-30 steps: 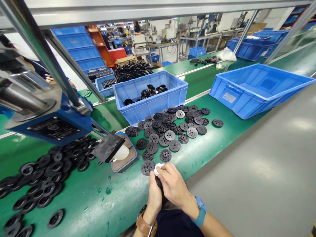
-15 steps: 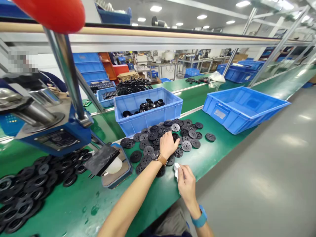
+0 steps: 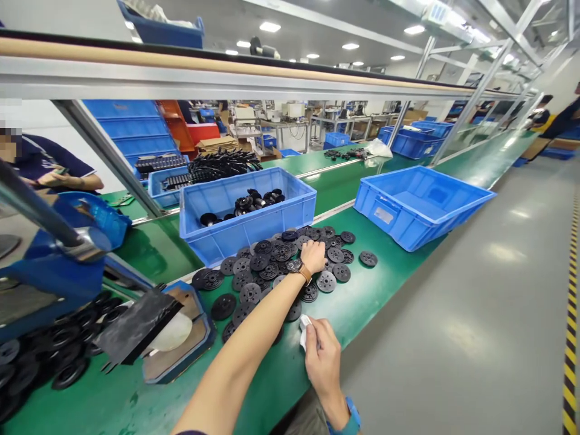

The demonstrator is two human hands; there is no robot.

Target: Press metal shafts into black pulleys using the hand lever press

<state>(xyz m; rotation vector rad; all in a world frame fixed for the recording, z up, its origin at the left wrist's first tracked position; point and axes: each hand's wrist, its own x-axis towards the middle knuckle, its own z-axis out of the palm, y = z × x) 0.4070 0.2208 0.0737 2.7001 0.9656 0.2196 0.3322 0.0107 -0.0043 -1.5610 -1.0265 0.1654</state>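
The person's left hand (image 3: 313,255) is stretched out over the spread of black discs (image 3: 254,275) on the green counter (image 3: 389,272), just in front of the blue bin (image 3: 244,214) that holds more of them. Its fingers are bent down onto the discs, though I cannot tell whether they have one in their grip. Nearer, by the counter's front edge, the right hand (image 3: 322,357) has its fingers pinched closed around a small white piece (image 3: 304,329), and a second blue bin (image 3: 421,205) sits further right.
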